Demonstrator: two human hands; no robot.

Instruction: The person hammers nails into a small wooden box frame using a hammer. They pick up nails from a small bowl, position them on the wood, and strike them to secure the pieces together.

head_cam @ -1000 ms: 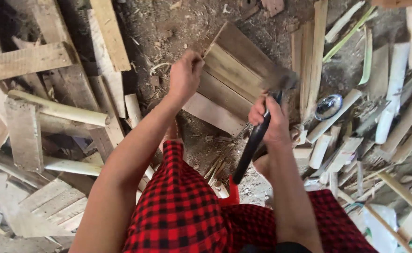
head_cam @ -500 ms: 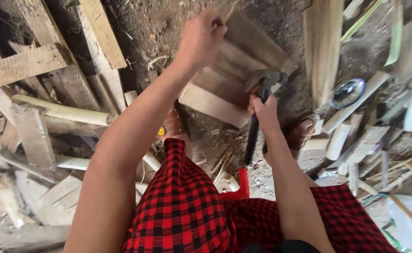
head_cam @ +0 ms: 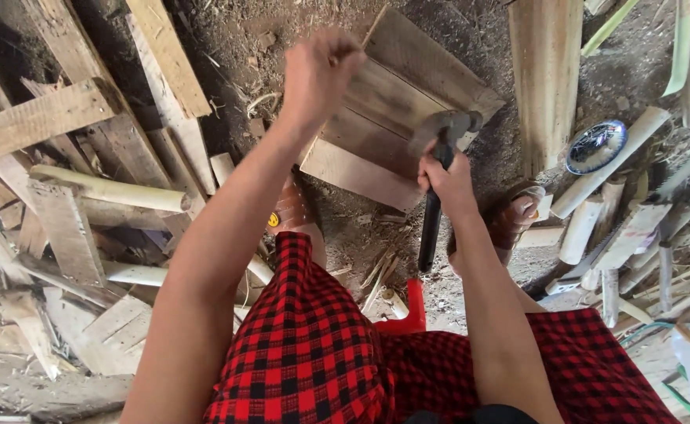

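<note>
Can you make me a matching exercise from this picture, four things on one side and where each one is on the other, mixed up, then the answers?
Things:
1. hammer
2. wooden panel
3. round blue and white dish
4. red checked cloth

Places:
A. on the ground at the right, among pale sticks
B. over the person's lap, at the bottom of the view
C. in the right hand, head over the boards
D. on the dirt ahead, under the left hand

Pairs: 1-C, 2-D, 3-A, 4-B
</note>
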